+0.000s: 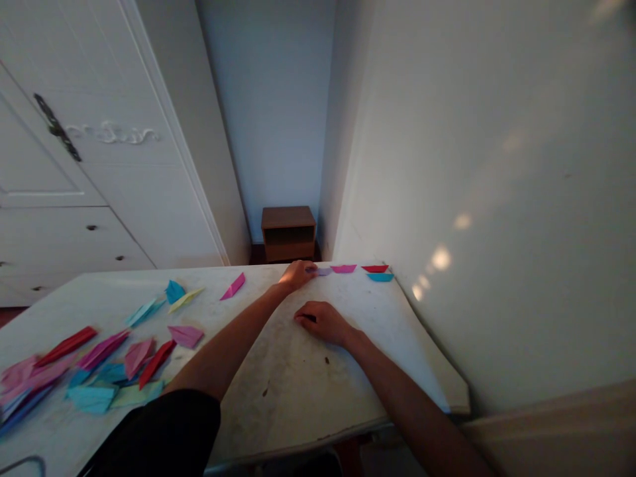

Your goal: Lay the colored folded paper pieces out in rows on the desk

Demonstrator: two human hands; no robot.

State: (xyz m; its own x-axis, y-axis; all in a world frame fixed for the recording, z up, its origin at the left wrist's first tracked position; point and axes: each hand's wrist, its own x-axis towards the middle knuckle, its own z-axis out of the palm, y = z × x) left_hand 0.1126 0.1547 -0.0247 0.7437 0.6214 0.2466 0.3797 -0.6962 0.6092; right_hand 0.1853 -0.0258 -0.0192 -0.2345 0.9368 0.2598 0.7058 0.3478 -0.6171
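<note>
At the table's far edge, my left hand [298, 275] is closed with its fingertips on a lavender folded paper boat [324, 271]. To the right of that boat lie a pink paper boat [344, 269], a red paper boat [375, 269] and a blue paper boat [380, 277], the blue one just in front of the red. My right hand [322, 321] rests on the table nearer to me, its fingers curled in, with nothing visible in them. A magenta paper boat [233, 286] lies alone, left of my left hand.
Several folded papers, among them a red one [67, 346] and a light blue one [92, 397], lie in a loose heap on the left of the white table [293, 404]. A wall [472, 165] borders the right side. Behind stand a white wardrobe [163, 199] and a brown nightstand [288, 217].
</note>
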